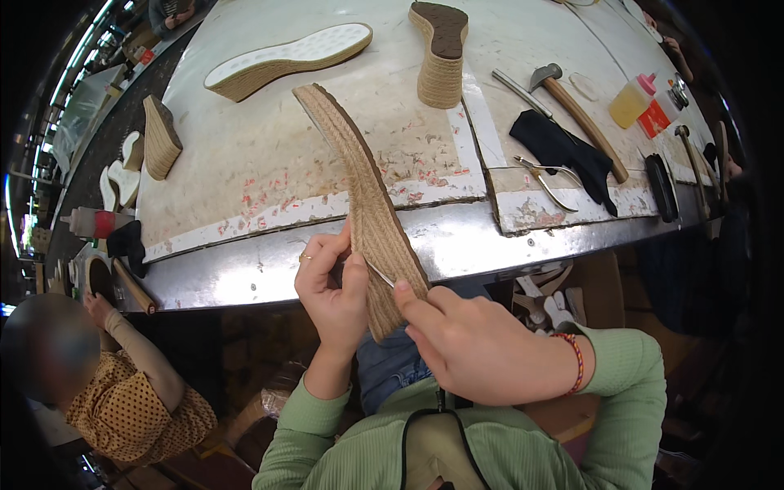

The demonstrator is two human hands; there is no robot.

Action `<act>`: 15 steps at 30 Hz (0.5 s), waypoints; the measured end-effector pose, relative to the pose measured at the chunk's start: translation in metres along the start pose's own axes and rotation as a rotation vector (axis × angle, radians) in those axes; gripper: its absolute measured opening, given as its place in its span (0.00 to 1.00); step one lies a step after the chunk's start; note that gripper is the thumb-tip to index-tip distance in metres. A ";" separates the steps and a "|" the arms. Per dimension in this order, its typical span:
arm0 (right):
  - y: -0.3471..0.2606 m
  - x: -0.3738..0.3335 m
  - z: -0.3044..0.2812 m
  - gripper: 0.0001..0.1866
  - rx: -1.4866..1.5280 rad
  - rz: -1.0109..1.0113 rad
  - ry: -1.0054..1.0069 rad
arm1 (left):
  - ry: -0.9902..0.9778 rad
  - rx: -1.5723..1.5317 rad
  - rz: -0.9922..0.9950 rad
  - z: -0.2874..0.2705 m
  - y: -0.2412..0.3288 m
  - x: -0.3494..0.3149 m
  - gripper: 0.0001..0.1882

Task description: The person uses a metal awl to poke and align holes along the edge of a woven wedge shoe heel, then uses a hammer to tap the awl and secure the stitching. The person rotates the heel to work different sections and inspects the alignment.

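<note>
A rope-wrapped wedge shoe sole [377, 220] is tilted up over the table's front edge, its narrow toe end pointing away from me and its thick heel end near my lap. My left hand [331, 282] is closed at the sole's left edge, thumb and fingers pinching there. Closed around a slim metal tool [380, 273], my right hand [469, 335] rests by the heel end. The tool's thin shaft lies across the woven side and reaches toward my left thumb. Most of its handle is hidden in my fingers, and I cannot tell its exact kind.
On the worn table [302, 180] stand more wedge soles, one white-topped [294, 57] and one brown-topped [441, 57]. To the right lie a hammer [584, 122], nippers [547, 184], black cloth [563, 151] and a yellow bottle [631, 102]. A co-worker [135, 400] sits at left.
</note>
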State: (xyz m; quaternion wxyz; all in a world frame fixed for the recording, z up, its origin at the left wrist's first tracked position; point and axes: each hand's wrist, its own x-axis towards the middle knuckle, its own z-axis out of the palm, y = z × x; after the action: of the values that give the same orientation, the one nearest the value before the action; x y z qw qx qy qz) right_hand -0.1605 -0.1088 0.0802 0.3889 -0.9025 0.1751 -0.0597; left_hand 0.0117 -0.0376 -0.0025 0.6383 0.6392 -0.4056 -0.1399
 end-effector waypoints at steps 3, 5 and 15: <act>0.005 0.001 -0.013 0.21 0.126 -0.025 -0.020 | -0.026 0.001 0.004 -0.002 0.002 0.002 0.19; 0.009 -0.001 -0.026 0.20 0.232 -0.030 -0.069 | -0.035 -0.026 -0.009 -0.003 -0.001 0.002 0.19; 0.028 -0.003 -0.013 0.18 0.547 0.107 0.021 | -0.036 -0.085 -0.009 -0.007 0.000 0.007 0.21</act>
State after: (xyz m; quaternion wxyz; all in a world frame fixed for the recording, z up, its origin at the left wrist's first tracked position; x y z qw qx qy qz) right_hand -0.1743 -0.1344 0.0694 0.6188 -0.7529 0.2038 -0.0932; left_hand 0.0210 -0.0373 0.0007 0.6569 0.6106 -0.4077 -0.1714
